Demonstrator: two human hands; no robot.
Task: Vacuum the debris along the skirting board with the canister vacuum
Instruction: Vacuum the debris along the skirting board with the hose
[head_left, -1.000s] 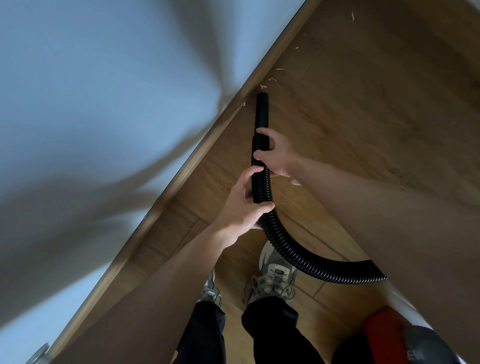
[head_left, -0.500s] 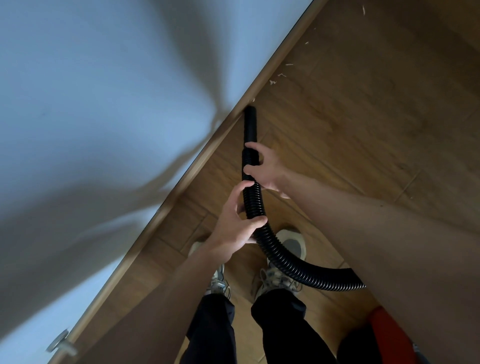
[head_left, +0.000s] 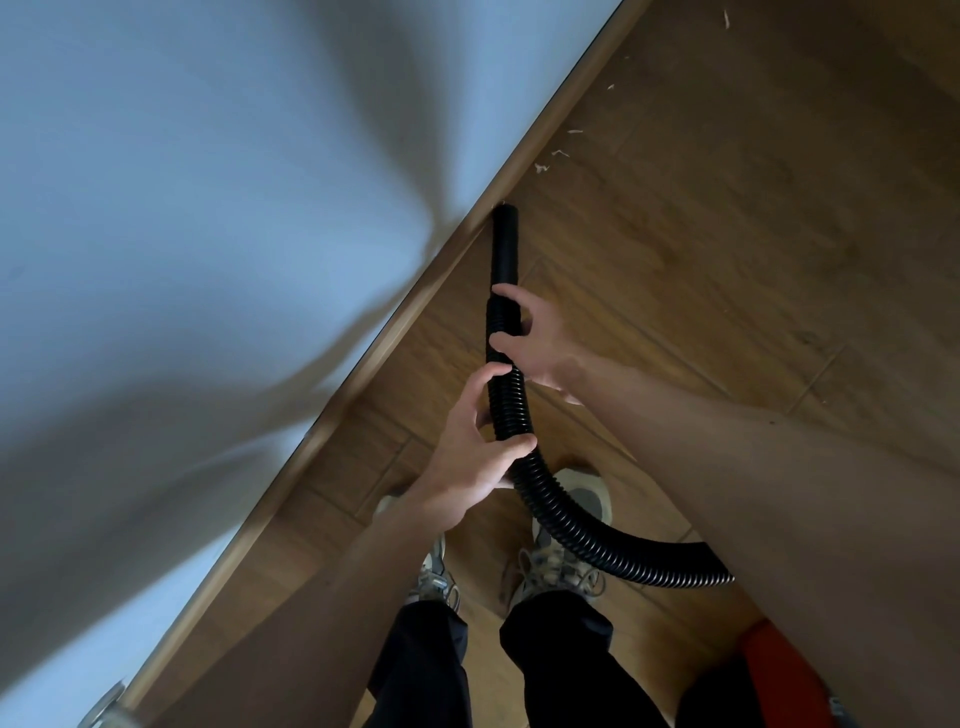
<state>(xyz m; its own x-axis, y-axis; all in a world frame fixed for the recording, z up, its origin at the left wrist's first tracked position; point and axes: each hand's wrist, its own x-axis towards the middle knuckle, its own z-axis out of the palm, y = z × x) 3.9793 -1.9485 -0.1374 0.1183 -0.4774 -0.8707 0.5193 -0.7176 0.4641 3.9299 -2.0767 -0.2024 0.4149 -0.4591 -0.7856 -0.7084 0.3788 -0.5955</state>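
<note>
A black ribbed vacuum hose curves up from the lower right to a smooth black nozzle, whose tip touches the wooden skirting board. My right hand grips the hose just behind the nozzle. My left hand grips the ribbed part a little lower. Pale debris flecks lie on the wooden floor along the skirting board, beyond the nozzle tip. The red canister vacuum shows at the bottom right, mostly hidden by my right arm.
A pale blue-white wall fills the left half. My two feet in light trainers stand on the floor below the hose. A metal door stop sits by the skirting board at the bottom left.
The nozzle tip has moved in from the floor to the skirting board's foot. Both hands keep their grip. The view has shifted, so less of the canister shows.
</note>
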